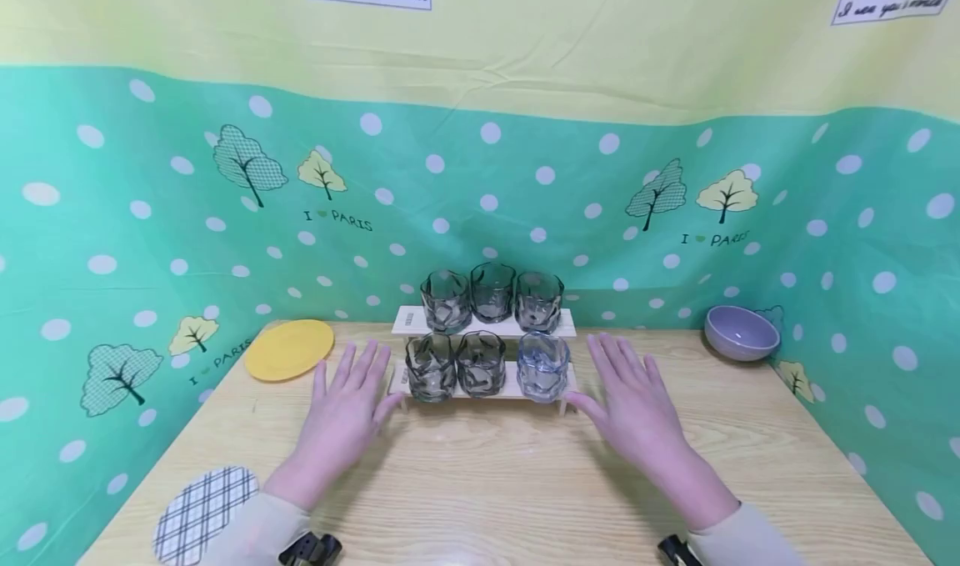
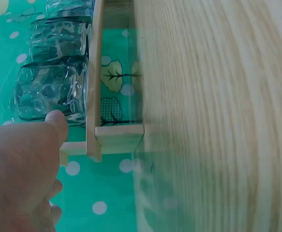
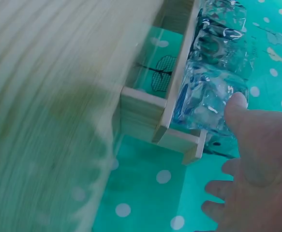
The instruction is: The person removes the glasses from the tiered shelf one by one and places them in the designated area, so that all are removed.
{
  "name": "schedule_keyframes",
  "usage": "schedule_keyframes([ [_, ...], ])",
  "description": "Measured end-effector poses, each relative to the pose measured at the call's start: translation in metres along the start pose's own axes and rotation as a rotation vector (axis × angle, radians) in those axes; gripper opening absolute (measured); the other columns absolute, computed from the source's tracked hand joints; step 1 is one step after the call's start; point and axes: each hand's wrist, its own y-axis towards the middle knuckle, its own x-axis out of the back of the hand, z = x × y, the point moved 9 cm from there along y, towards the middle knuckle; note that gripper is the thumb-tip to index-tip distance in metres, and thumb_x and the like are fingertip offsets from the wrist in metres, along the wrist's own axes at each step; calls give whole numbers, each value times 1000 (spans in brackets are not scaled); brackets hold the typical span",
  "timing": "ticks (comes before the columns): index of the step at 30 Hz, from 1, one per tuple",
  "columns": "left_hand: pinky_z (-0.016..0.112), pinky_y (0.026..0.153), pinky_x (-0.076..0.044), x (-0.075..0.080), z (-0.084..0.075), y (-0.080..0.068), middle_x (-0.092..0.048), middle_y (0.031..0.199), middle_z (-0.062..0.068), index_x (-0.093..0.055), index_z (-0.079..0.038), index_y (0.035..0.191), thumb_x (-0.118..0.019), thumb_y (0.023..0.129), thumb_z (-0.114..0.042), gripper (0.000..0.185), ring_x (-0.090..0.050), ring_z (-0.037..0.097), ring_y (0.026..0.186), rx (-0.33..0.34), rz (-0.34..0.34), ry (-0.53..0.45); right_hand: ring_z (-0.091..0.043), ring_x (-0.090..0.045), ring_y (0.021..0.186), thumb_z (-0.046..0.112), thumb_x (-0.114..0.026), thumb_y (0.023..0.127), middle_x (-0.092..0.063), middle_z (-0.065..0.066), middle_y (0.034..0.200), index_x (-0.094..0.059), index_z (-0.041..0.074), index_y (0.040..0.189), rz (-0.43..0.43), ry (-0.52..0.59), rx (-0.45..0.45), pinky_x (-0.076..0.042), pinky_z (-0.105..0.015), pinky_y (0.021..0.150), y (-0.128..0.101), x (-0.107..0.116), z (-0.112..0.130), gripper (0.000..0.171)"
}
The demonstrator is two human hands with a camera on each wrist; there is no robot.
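My left hand [image 1: 341, 420] is spread with straight fingers at the left end of a two-tier wooden rack [image 1: 504, 381]. At the right end my right hand [image 1: 637, 412] is held the same way; neither grips anything. The lower tier bears two grey glasses, one at the left [image 1: 431, 368] and one at the middle [image 1: 482, 364], plus a bluish glass [image 1: 543, 368] at the right. Three more grey glasses [image 1: 447, 302] stand on the upper tier. In the right wrist view, the thumb overlaps the bluish glass [image 3: 211, 96]; in the left wrist view, the other thumb overlaps a glass [image 2: 49, 92].
On the wood-grain table [image 1: 495, 499], a yellow plate [image 1: 290, 350] lies at the back left and a purple bowl [image 1: 741, 334] stands at the back right. A checked oval mat [image 1: 204, 512] is near the left edge. Green dotted cloth [image 1: 465, 191] hangs around the table.
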Motion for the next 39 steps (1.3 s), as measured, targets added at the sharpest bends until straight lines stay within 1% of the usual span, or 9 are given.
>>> schedule_keyframes([
  [8, 76, 129, 3, -8, -2, 1, -20, 180, 19, -30, -6, 174, -60, 113, -46, 79, -11, 50, 166, 26, 22, -42, -44, -12, 167, 60, -62, 108, -14, -18, 182, -14, 11, 178, 5, 56, 1, -2, -65, 134, 5, -2, 12, 98],
  [15, 77, 129, 2, -18, -1, 4, -22, 179, 21, -28, -7, 175, -59, 113, -50, 81, -13, 53, 165, 44, 35, -92, -43, -16, 167, 59, -68, 106, -19, -19, 181, -17, 11, 178, -13, 116, 4, -5, -63, 135, 11, -5, 20, 100],
  [21, 78, 128, 0, -27, 1, 4, -26, 177, 23, -27, -8, 175, -57, 113, -53, 82, -16, 52, 164, 57, 42, -129, -42, -20, 167, 61, -71, 103, -22, -17, 181, -16, 15, 179, -21, 185, 4, -6, -61, 135, 16, -8, 26, 104],
  [23, 80, 128, -3, -29, 1, 4, -28, 177, 23, -28, -7, 175, -58, 113, -53, 82, -17, 52, 164, 62, 42, -150, -42, -23, 166, 61, -72, 102, -25, -18, 180, -16, 15, 179, -24, 195, 3, -8, -61, 135, 17, -9, 27, 105],
  [24, 80, 127, -4, -30, 0, 3, -28, 177, 23, -28, -7, 175, -58, 113, -53, 82, -18, 52, 164, 65, 43, -158, -43, -25, 165, 61, -73, 101, -26, -19, 179, -17, 15, 178, -25, 198, 1, -9, -61, 135, 17, -9, 28, 106],
  [28, 81, 127, -8, -33, 0, 3, -29, 177, 22, -29, -6, 174, -58, 113, -53, 83, -19, 51, 164, 73, 43, -191, -48, -33, 161, 59, -78, 98, -34, -22, 176, -21, 14, 178, -42, 225, -12, -22, -67, 131, 18, -9, 30, 108],
  [32, 81, 127, -7, -38, 2, 2, -30, 177, 22, -29, -6, 174, -59, 113, -52, 82, -21, 52, 164, 81, 54, -222, -50, -37, 158, 61, -78, 97, -35, -23, 175, -20, 16, 178, -37, 258, -36, -34, -74, 123, 19, -12, 31, 110],
  [36, 81, 127, -7, -40, 3, 2, -33, 175, 22, -31, -5, 174, -61, 113, -49, 80, -24, 52, 163, 84, 56, -259, -51, -40, 156, 62, -78, 97, -32, -24, 176, -18, 19, 179, -13, 284, -70, -41, -78, 116, 20, -18, 29, 111],
  [39, 80, 127, -7, -41, 3, 2, -34, 175, 22, -32, -5, 173, -62, 113, -47, 79, -24, 52, 163, 83, 54, -289, -53, -41, 154, 62, -79, 96, -31, -24, 176, -17, 20, 179, -1, 302, -90, -43, -79, 113, 21, -20, 28, 111],
])
